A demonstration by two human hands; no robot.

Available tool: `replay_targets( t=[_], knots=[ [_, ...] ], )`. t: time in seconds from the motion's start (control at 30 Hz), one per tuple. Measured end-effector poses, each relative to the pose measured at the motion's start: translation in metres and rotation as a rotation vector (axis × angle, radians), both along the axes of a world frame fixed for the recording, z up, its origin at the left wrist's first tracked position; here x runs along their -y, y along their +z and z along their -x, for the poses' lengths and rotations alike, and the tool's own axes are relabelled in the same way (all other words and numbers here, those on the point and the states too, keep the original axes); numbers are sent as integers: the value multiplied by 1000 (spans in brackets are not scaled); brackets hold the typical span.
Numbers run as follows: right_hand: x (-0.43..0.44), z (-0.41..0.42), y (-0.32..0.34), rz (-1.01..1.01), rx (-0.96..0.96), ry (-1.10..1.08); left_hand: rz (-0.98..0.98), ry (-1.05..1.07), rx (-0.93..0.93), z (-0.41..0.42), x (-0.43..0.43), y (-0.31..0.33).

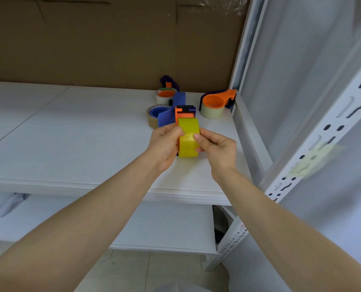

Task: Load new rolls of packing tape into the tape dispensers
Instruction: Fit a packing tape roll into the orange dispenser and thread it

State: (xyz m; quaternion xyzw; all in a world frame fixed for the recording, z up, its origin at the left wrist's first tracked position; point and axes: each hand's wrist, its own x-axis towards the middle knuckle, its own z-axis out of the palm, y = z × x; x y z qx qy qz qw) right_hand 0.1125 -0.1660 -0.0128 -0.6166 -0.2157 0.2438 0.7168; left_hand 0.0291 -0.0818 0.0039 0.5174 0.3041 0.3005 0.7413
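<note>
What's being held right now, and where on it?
Both hold the yellow roll of packing tape in an orange-and-blue plastic dispenser: left hand grips its left side, right hand pinches its right edge, thumb on the outer face.

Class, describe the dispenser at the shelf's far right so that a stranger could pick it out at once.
Find the white shelf and follow it to the upright post at its back right corner. The dispenser lies beside that post, loaded with a cream roll. Unlike the others, clustered left, it sits alone, its orange arm toward the post.
</note>
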Motion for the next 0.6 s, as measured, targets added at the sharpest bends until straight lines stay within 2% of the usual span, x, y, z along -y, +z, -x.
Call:
replay_targets(
  t=[0.27,0.6],
  knots=[
    [2,0,-3,12,61,28,75,143,-81,-9,-4,1],
    [4,6,-9,77,244,59,152,289,-221,-15,-10,7]
  ],
)
